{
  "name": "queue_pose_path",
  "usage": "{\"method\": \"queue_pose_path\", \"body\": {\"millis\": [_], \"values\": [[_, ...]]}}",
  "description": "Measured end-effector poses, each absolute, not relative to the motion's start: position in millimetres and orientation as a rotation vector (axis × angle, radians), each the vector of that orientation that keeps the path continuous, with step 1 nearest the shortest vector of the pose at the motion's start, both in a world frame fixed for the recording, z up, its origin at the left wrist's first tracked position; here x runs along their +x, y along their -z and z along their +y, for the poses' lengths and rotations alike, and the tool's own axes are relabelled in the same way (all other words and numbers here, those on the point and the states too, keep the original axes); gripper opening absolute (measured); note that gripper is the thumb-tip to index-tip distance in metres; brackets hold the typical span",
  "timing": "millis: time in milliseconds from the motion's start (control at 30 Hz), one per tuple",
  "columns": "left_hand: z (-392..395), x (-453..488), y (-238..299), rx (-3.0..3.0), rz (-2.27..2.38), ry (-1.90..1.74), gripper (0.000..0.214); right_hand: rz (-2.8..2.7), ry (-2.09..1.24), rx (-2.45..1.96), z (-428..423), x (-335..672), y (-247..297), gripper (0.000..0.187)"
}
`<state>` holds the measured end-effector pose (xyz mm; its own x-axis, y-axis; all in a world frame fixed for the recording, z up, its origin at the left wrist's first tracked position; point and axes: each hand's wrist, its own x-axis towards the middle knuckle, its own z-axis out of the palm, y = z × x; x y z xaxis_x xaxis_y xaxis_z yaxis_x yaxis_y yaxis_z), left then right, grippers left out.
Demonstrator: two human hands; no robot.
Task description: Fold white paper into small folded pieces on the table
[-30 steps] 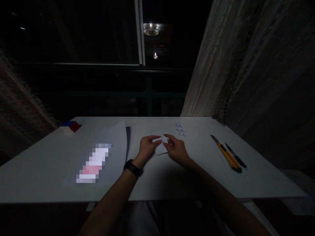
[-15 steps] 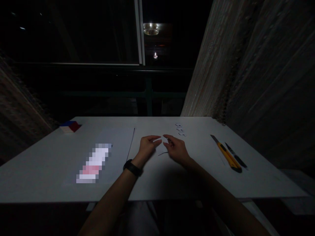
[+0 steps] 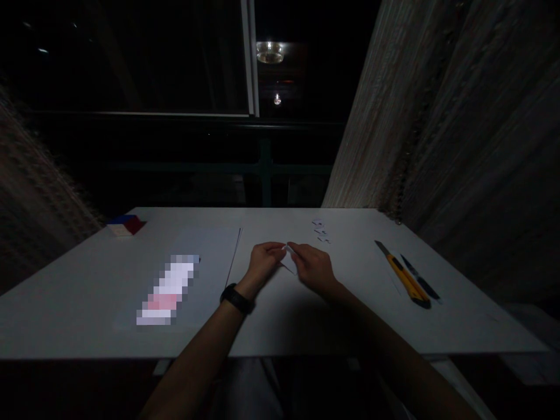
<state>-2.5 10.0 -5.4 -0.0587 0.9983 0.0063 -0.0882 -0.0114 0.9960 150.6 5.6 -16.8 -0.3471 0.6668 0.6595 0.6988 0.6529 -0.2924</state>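
Note:
Over the middle of the white table [image 3: 280, 326], my left hand [image 3: 263, 260] and my right hand [image 3: 314, 265] meet at the fingertips. Between them is a small white piece of paper [image 3: 289, 262], pinched from both sides. One corner of it points down toward me; the fingers cover the rest. A dark watch band [image 3: 237, 298] circles my left wrist. Beyond my right hand lie several small folded paper pieces [image 3: 321, 231] in a short row.
A yellow box cutter [image 3: 406, 280] and a dark pen-like knife [image 3: 420, 277] lie at the right. White paper sheets [image 3: 214, 256] with a blurred-out bright rectangle [image 3: 168, 291] are on the left. A coloured cube [image 3: 125, 225] sits at the far left. Curtains [image 3: 371, 116] hang at both sides.
My fingertips have come together from slightly apart, both hands now pinching the paper. It shows as a pale pointed shape where a thin dark edge was seen before.

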Motion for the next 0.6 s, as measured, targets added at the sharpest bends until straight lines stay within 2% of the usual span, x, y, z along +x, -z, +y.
{"method": "queue_pose_path", "body": {"millis": [600], "values": [[6.2, -6.0, 5.0, 0.963, 1.074, -1.121, 0.027, -1.923, -0.113, -1.067, 10.9, 153.0, 15.1, 0.031]]}}
